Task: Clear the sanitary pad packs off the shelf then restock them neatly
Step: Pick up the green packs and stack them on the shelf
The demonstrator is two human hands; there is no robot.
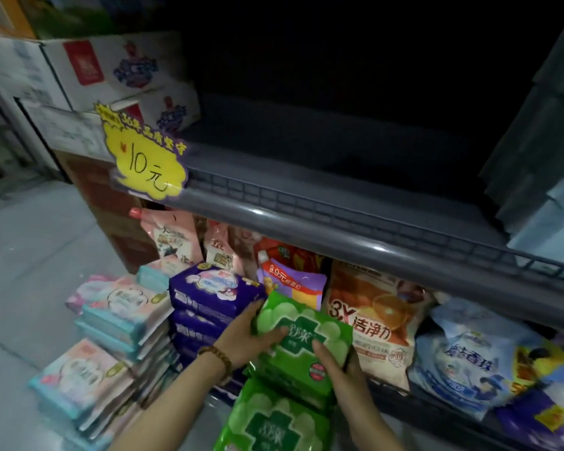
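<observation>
Two-handed hold: left hand (241,340) & right hand (339,362) fingers curl round green pack (306,333) ends, atop green stack (274,424) below shelf (339,219). Prob light, squashy, slick film; grip ends.

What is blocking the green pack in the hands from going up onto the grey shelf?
Nothing visible. The left hand and right hand grip the green plastic pad pack; the dark grey metal shelf above shows open space. Only its low front rail needs lifting over.
</observation>
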